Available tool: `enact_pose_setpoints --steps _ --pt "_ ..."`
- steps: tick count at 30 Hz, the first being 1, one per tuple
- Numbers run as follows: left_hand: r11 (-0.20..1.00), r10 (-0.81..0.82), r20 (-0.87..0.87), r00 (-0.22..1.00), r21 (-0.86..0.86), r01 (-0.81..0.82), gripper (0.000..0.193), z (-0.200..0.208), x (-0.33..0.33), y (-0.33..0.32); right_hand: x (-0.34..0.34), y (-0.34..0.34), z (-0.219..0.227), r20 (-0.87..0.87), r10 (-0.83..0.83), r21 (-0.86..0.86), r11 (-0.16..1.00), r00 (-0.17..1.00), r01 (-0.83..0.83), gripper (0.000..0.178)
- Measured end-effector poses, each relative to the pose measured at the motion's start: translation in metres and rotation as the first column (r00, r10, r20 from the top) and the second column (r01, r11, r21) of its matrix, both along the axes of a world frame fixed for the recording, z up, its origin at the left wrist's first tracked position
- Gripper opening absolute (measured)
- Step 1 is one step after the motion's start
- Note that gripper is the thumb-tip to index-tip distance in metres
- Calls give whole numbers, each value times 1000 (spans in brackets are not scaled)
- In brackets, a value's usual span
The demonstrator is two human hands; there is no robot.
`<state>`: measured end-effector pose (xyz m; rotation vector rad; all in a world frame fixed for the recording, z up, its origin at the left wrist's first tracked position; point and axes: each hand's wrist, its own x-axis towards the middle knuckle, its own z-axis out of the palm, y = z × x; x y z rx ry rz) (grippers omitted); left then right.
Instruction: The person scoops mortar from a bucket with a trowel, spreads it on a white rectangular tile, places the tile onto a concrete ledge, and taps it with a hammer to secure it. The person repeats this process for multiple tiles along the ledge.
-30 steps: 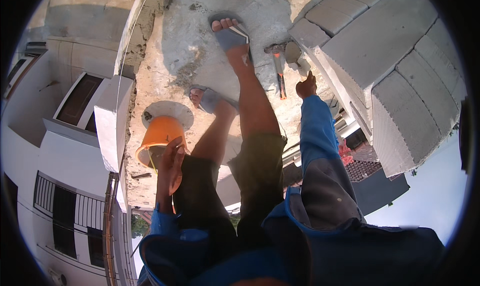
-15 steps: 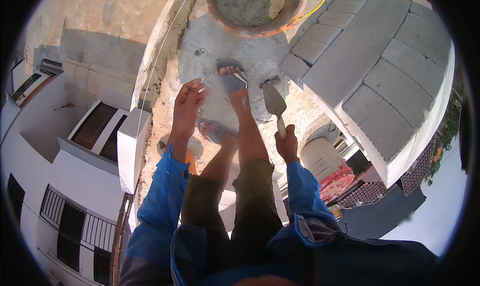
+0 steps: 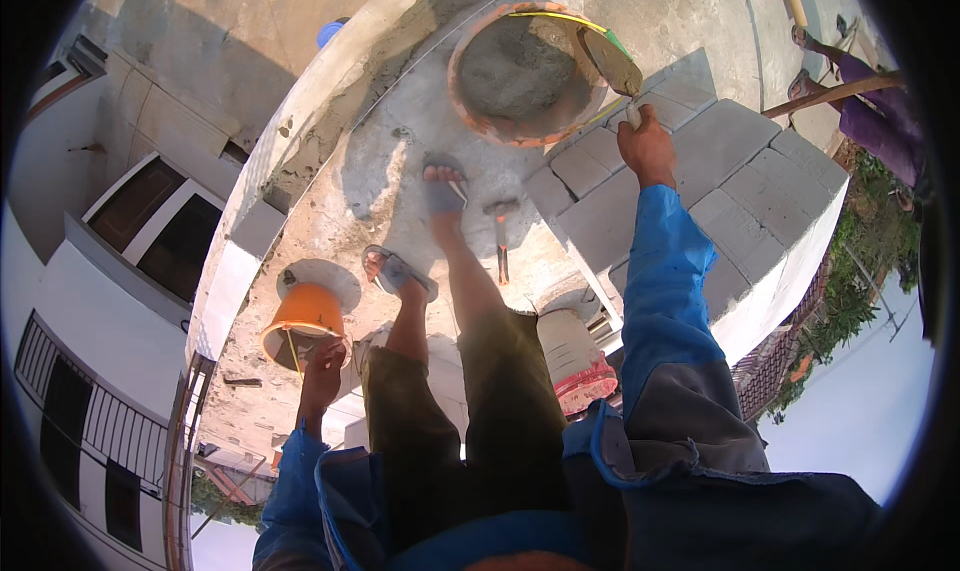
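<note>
My right hand [image 3: 650, 149] grips the pale handle of a trowel [image 3: 610, 63], reaching far forward. The trowel's blade lies over the right rim of a round tub [image 3: 462, 99], and grey mortar [image 3: 520, 66] fills the tub's bottom. Down at the left, the fingers of my left hand [image 3: 322, 373] curl at the near rim of an orange bucket [image 3: 308, 306], which has a thin yellow handle. Mortar sticks to the trowel blade.
Grey blocks [image 3: 700, 161] are stacked at the right. A hammer [image 3: 502, 241] lies beside my sandalled feet [image 3: 445, 186]. A white and red pail [image 3: 580, 361] stands by my right knee. A taut string follows the low wall [image 3: 290, 136]. Another person's purple-clothed limbs [image 3: 880, 121] show far right.
My right hand has carried the trowel forward to the tub. My left hand has dropped back from in front of me to the orange bucket. The view has shifted, uncovering the hammer.
</note>
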<state>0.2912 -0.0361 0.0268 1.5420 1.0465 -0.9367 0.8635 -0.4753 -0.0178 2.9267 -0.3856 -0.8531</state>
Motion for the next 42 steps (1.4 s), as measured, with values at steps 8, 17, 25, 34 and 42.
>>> enact_pose_setpoints --steps 8,17,25,34,42 --pt "935 341 -176 924 -40 -353 38 69 9 -86 -56 71 -89 -198 292 219 944 936 -248 52" --pt "997 78 -98 992 -16 -80 42 80 17 -169 -94 76 -100 -198 600 346 782 775 -518 40" --pt "999 14 -62 998 -47 -17 44 70 34 -165 -44 115 -116 -785 -284 363 510 551 780 53" --pt "1000 -5 -210 978 19 9 44 67 13 -178 -26 66 -51 -423 396 306 909 815 -283 52" --pt "956 -250 -251 935 87 279 42 60 48 -188 -78 133 -129 -357 97 427 902 929 70 52"
